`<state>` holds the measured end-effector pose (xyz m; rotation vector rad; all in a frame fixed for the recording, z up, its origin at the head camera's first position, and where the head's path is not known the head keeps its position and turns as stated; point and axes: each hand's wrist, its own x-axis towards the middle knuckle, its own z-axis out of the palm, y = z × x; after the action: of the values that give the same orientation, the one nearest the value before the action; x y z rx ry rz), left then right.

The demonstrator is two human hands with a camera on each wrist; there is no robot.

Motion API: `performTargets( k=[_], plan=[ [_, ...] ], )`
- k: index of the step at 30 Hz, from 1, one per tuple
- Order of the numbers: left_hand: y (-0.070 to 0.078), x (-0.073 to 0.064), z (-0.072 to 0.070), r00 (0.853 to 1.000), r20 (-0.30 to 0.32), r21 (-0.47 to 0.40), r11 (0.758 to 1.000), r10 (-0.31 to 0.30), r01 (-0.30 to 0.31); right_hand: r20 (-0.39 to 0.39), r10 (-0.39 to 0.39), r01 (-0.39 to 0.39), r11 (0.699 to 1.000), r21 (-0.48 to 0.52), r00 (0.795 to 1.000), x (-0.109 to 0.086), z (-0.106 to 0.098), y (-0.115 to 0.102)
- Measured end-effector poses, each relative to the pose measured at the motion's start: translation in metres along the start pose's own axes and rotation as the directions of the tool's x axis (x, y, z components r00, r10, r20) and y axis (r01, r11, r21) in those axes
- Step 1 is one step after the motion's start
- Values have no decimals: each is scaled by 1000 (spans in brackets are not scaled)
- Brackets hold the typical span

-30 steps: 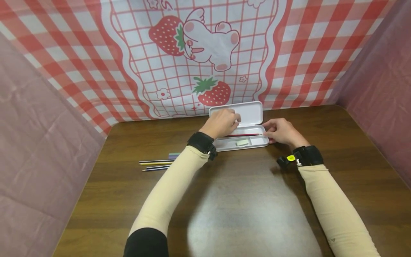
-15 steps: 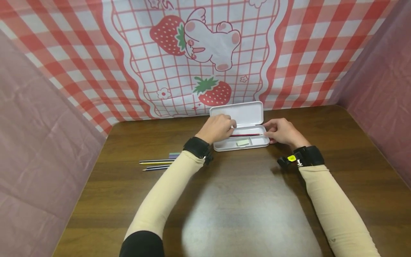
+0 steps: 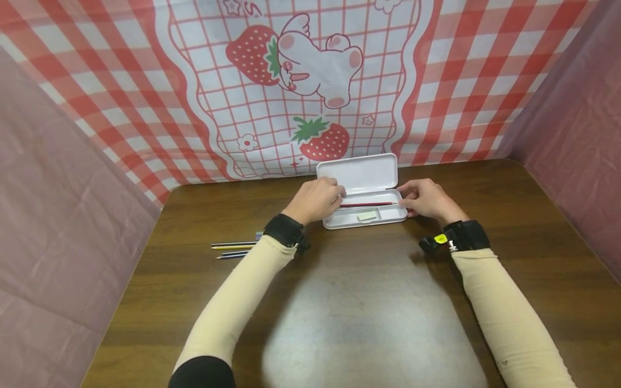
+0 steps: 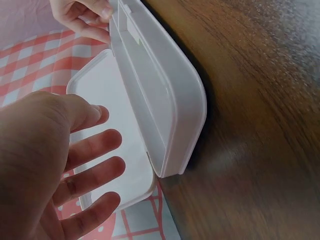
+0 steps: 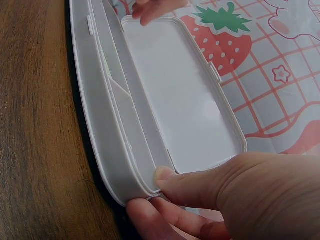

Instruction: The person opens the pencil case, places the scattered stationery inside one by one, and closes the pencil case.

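A white pencil case (image 3: pixel 356 223) lies with its lid (image 3: pixel 371 173) raised toward the back cloth. Inside it are a red and black pencil (image 3: pixel 368 204) and, in a front compartment, a pale eraser (image 3: pixel 367 216). The left hand (image 3: pixel 314 200) hovers by the case's left end; the left wrist view shows its fingers (image 4: pixel 97 175) spread and loosely bent, holding nothing. At the opposite end, the right hand (image 3: pixel 427 199) grips the case wall, thumb (image 5: pixel 187 187) on the inner side and fingers outside.
Several pencils (image 3: pixel 233 247) lie on the wooden table (image 3: pixel 359 318) at the left, partly hidden by the left sleeve, beside a small blue-green item (image 3: pixel 259 235). A checked strawberry cloth (image 3: pixel 436 108) hangs directly behind the case, with pink cloth (image 3: pixel 572 134) at both sides.
The left hand has drawn back leftward from over the case, uncovering more of the lid and pencil. The right hand stays at the case's right end.
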<state>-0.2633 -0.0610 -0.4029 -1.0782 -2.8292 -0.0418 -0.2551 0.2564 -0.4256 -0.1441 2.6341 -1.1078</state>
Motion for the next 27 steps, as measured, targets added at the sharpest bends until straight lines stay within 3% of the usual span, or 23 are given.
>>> performTargets(
  k=[12,27],
  plan=[
    [-4,-19,-4,997,-53,40,998,49,-46,-5,0,0,1000,8,1000,-1,0,0],
    [-2,-43,-12,982,-134,102,987,135,-122,0,11,-11,1000,17,1000,0,1,0]
  ],
)
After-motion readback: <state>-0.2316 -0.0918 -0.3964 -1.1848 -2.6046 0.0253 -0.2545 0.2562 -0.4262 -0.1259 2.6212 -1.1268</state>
